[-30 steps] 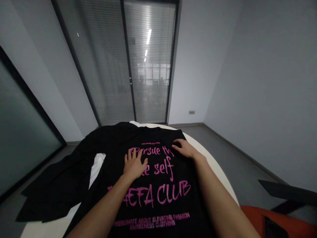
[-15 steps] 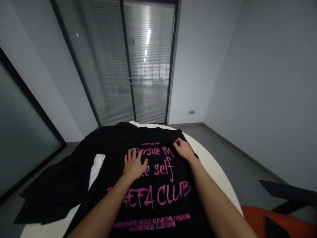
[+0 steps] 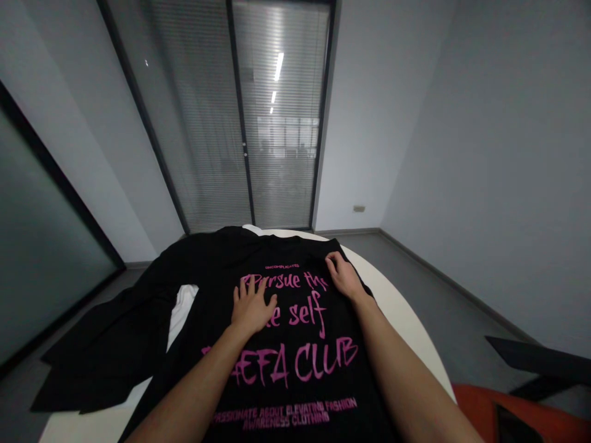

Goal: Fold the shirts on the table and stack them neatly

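A black T-shirt point(image 3: 295, 249) with pink lettering lies spread out, print side up. My left hand point(image 3: 253, 307) rests flat on its middle, fingers spread over the upper lettering. Near the shirt's right shoulder, my right hand point(image 3: 344, 277) has its fingers bent and close together against the fabric. The fingertips seem to pinch the cloth there, though their undersides are hidden. More black cloth point(image 3: 115, 326) extends to the left and hangs over the table's edge, with white fabric point(image 3: 182, 311) showing beside it.
A round, pale table point(image 3: 415, 332) carries the clothes. At the lower right stands an orange chair point(image 3: 475, 409) with a black armrest point(image 3: 540, 360). Beyond the table are a glass partition with blinds point(image 3: 286, 184) and grey walls.
My right hand has shifted slightly to the right and up along the shirt's shoulder, uncovering a bit more lettering. My left hand stays on the print.
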Tool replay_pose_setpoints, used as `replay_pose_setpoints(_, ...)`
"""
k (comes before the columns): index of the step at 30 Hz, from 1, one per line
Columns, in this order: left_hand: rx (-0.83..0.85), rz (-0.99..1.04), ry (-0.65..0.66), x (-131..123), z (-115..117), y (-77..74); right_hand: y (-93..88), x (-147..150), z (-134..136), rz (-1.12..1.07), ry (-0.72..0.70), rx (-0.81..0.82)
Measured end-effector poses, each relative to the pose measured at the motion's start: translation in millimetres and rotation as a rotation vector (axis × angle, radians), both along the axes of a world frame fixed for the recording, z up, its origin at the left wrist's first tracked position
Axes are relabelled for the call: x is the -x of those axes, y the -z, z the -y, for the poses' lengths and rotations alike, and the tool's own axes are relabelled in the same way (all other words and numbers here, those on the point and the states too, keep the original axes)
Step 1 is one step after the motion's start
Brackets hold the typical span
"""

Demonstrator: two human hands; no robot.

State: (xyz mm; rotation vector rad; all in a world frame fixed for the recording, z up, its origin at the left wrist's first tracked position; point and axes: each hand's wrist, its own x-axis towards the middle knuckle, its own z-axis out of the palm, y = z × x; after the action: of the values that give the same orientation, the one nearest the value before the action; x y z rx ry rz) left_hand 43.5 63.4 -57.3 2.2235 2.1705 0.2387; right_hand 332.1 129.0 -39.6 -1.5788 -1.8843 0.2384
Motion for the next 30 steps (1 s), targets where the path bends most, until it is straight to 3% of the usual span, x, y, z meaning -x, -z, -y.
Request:
replay_pose_setpoints(2, 0.003, -0.001, -0.001, 0, 1, -1.1, 3.0, -2, -1, -0.027, -0.072, 0.031)
replay_pose_setpoints(6, 0.009, 0.007, 0.002, -1, 2, -3.3, 7.9, 0, -4, 0.156, -0.216, 0.157)
replay_pose_setpoints(10, 0.014, 0.013, 0.003, -1, 2, -4.6, 2.9, 0, -5, 0.195, -0.166, 0.321)
replay_pose_setpoints(14, 0.009, 0.016, 0.003, -1, 2, -4.4, -11.8, -12, -3, 0.201, -0.134, 0.364)
replay_pose_setpoints(20, 0.026, 0.019, -0.002, -1, 2, -4.7, -33.8, -27, 3, 0.31, -0.093, 0.582)
replay_pose_setpoints(26, 0.009, 0.018, 0.001, 0, 2, -3.5, -39.1, -31, 2, 0.307, -0.092, 0.588)
replay_pose_setpoints(30, 0.007, 0.018, 0.0, -1, 2, -3.4, -33.0, -35, -1, 0.276, -0.009, 0.546)
